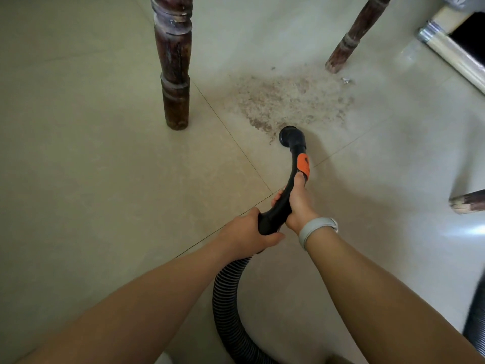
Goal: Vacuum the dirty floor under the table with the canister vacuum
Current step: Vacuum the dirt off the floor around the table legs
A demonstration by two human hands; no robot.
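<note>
1. Floor (91,166): pale glossy tiles with thin dark grout lines crossing under the hands
2. Near bench leg (173,64): dark turned wood, worn, standing left of the dirt and well apart from the nozzle
3. Far bench leg (351,40): same dark wood, its foot at the far right edge of the dirt
4. Third leg end (467,202): chipped tip showing at the right edge
5. Metal-edged frame (451,52): silvery tube and dark panel, top right corner, clear of the dirt
6. Small pale scrap (346,80): lying just right of the dirt, near the far leg
7. Dirt patch (291,101): brownish-grey crumbs and dust spread between the two legs
8. Vacuum nozzle (290,136): round black mouth at the near edge of the dirt, at or just above the floor
9. Curved wand (284,195): black, with an orange slider (303,164) near the nozzle
10. Ribbed hose (227,298): black, looping down between the forearms
11. Left hand (246,232): grasping the wand's lower end where the hose joins
12. Right hand (296,200): wrapped round the wand higher up, thumb by the orange slider, grey band (315,227) on the wrist
</note>
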